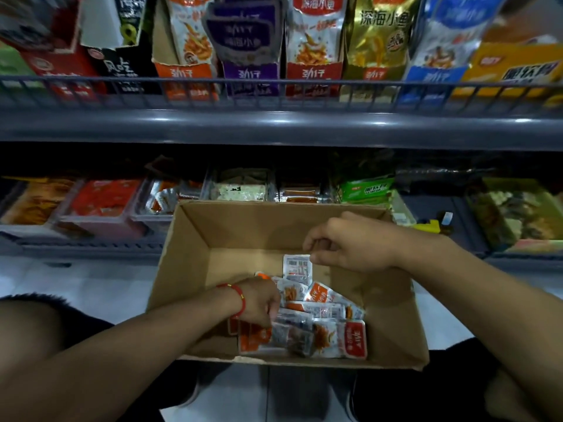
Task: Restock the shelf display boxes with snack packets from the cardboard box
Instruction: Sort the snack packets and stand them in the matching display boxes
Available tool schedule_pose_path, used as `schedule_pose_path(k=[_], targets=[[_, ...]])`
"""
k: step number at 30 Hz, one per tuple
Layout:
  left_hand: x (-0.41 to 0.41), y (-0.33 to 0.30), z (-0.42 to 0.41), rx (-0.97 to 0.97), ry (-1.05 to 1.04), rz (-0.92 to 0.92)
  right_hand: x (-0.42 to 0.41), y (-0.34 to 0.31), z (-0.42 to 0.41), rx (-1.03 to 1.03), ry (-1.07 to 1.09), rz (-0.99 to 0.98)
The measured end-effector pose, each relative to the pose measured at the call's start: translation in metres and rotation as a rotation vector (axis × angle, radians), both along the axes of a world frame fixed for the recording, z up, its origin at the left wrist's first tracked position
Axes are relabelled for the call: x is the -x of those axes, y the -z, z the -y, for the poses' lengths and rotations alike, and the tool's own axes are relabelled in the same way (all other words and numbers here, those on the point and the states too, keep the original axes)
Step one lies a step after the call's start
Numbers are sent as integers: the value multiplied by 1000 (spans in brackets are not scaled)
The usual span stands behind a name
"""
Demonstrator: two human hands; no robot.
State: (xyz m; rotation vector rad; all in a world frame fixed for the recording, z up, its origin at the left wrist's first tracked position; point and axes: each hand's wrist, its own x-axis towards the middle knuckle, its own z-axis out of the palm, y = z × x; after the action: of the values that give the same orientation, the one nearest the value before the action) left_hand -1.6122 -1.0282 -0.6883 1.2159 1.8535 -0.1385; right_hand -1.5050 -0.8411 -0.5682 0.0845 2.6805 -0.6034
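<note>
Two hands work inside the open cardboard box (195, 239), which sits on the pale floor (91, 284) in front of the grey shelf (274, 129). The left hand (259, 303), with a red cord at the wrist, reaches down into the heap of snack packets (329, 318) at the near side of the box; its fingers curl into the pile and their tips are hidden among the wrappers, so what exactly they grip cannot be told. The right hand (350, 245) hovers over the far right part of the box, its fingers pinched together on the top edge of a single white packet (297, 266) that stands upright. The far left of the box floor is bare cardboard, leaving room there. The near wall of the box is torn and low. Above, upright display boxes (249, 77) hold orange, purple, gold and blue packs behind a wire rail; their tops are cut off by the frame. The lower tier lies in deep shadow, and its trays (103, 205) of goods are blurred and hard to read.
</note>
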Motion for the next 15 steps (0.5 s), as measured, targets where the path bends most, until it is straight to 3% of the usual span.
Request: schedule_pose_path(k=[5, 9, 15], targets=[[26, -40, -19, -289, -209, 267, -1, 7, -3, 52, 21, 79], [36, -87, -20, -630, -499, 481, 1, 6, 1, 116, 11, 72], [36, -112, -12, -911, -1066, 765, 6, -16, 20, 620, 261, -86]])
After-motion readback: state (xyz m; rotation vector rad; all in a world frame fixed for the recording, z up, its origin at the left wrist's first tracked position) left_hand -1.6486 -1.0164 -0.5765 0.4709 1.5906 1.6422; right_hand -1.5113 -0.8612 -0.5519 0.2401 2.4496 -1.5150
